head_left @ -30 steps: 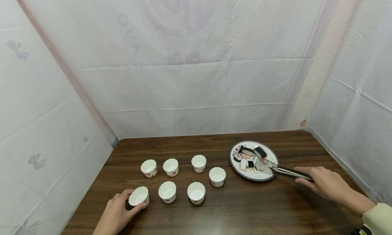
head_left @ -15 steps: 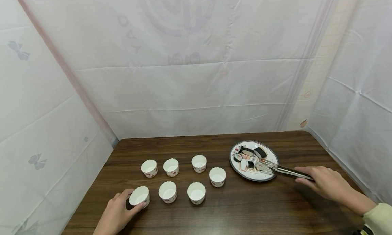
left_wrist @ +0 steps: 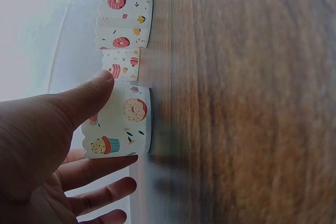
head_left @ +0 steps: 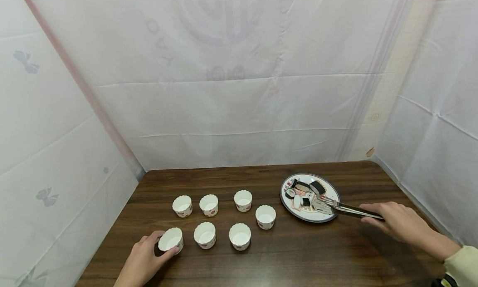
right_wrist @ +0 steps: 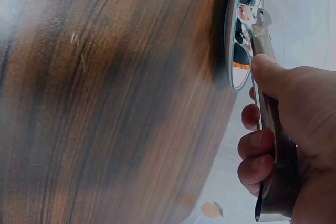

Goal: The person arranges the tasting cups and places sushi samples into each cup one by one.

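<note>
At the near left of the table, my left hand (head_left: 143,258) holds a white paper baking cup (head_left: 171,239) between thumb and fingers. The left wrist view shows donut and cupcake prints on this cup (left_wrist: 126,124), the thumb against its side and the fingers behind. On the right, my right hand (head_left: 397,220) grips metal tongs (head_left: 354,211) by the handles, thumb on top and fingers wrapped round. The tongs' slotted tips (head_left: 323,204) are over the right part of a round plate (head_left: 311,219). Several sushi pieces (head_left: 317,187) lie on that plate, left of and behind the tips.
Several more baking cups stand upright in two loose rows: a back-left cup (head_left: 182,207), a front-middle cup (head_left: 240,237), and a cup (head_left: 265,217) nearest the plate. A dark wooden table (head_left: 298,258) carries everything. Pale printed cloth (head_left: 224,112) hangs behind and at both sides.
</note>
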Demonstrator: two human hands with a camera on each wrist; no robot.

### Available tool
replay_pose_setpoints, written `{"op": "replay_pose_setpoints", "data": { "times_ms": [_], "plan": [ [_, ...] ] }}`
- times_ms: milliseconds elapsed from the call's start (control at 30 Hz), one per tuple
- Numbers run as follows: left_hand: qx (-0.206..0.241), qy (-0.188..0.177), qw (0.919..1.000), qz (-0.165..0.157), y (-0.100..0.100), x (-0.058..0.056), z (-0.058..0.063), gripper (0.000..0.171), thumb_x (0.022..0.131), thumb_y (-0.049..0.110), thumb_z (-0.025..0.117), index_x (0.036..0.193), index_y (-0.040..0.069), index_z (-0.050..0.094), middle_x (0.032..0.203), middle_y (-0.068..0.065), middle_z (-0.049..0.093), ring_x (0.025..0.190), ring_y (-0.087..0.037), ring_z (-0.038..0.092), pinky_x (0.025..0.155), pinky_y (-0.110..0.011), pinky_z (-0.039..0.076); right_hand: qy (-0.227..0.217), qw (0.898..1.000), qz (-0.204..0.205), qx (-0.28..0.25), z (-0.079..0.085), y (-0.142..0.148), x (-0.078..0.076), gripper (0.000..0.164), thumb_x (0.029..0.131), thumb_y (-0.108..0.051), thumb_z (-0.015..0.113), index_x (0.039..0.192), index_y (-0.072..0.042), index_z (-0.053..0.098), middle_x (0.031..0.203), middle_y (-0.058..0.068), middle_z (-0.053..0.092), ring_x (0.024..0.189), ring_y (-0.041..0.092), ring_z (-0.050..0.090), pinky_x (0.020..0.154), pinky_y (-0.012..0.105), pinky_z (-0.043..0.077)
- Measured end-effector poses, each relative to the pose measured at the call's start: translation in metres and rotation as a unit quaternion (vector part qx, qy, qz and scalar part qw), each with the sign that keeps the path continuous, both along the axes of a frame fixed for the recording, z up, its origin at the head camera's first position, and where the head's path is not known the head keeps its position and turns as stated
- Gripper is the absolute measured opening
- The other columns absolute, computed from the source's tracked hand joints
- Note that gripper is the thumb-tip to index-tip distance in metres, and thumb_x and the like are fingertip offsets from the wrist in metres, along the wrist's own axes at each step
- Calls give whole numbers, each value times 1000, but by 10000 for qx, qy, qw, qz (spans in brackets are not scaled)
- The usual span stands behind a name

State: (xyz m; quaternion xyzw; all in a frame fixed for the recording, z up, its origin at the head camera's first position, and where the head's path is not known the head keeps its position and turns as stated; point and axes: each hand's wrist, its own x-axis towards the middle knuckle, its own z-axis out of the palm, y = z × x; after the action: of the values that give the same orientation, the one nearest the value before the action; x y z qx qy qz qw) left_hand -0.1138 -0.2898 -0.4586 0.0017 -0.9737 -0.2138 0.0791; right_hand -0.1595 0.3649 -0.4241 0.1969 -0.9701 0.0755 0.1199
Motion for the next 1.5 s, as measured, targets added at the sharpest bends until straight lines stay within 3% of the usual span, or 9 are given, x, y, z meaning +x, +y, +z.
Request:
{"op": "replay_pose_setpoints", "data": {
  "times_ms": [333, 800, 1133, 1267, 1500],
  "plan": [
    [-25, 100, 9999, -73, 1, -1, 0, 70, 78, 48, 88, 120, -3, 66, 105, -18, 73, 97, -38, 69, 77, -54, 56, -208, 9998, 45, -14, 3, 0, -2, 40, 88, -37, 82, 117, -10, 76, 97, 3, 77, 78, 21, 72, 53, 39, 49],
    [-40, 51, 10000, -55, 0, -1, -3, 72, 78, 51, 88, 121, -3, 66, 104, -18, 72, 97, -39, 69, 78, -54, 56, -534, 9986, -3, 11, 6, -3, -7, 47, 90, -40, 79, 121, -6, 73, 101, 7, 76, 85, 28, 72, 55, 43, 51],
    [-10, 162, 9998, -91, 0, 0, -2, 71, 77, 49, 88, 119, -3, 67, 103, -17, 73, 95, -37, 69, 76, -53, 56, -326, 9994, -50, 42, 5, -2, -7, 43, 88, -37, 81, 119, -8, 76, 103, 8, 77, 85, 29, 73, 57, 45, 52],
    [1, 150, 9998, -94, 0, 0, -3, 71, 78, 49, 88, 119, -3, 66, 103, -17, 72, 95, -38, 69, 76, -53, 57, -227, 9997, -58, 24, 5, -2, -6, 42, 88, -38, 81, 119, -10, 76, 103, 5, 77, 81, 25, 72, 52, 40, 48],
    [9, 89, 9999, -56, 0, -1, -3, 70, 78, 50, 88, 119, -3, 67, 102, -15, 72, 94, -36, 69, 75, -52, 57, -74, 9999, 69, 6, 20, -9, -6, 40, 88, -37, 82, 119, -12, 77, 104, 2, 78, 85, 23, 74, 52, 35, 48]
  ]
}}
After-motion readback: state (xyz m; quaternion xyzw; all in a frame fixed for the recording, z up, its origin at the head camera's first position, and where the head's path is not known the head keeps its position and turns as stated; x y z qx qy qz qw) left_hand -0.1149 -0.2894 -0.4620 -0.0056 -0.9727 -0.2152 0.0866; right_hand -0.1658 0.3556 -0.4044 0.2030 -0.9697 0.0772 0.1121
